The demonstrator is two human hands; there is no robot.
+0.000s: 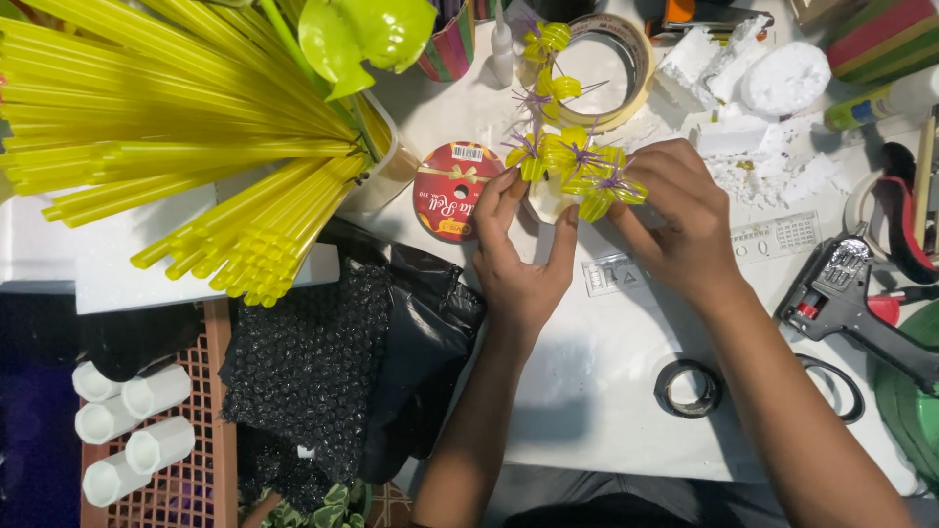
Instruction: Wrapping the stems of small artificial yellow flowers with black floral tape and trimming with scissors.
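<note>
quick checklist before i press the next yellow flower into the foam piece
1. Left hand steadying the white foam piece: ok.
2. Right hand pinching a yellow ribbon flower: ok.
3. Flower's stem tip lined up with the foam: cannot tell, hidden by the fingers.
4. Glue gun lying close to the right hand: ok.
5. Ribbon roll close to the left hand: ok.
</note>
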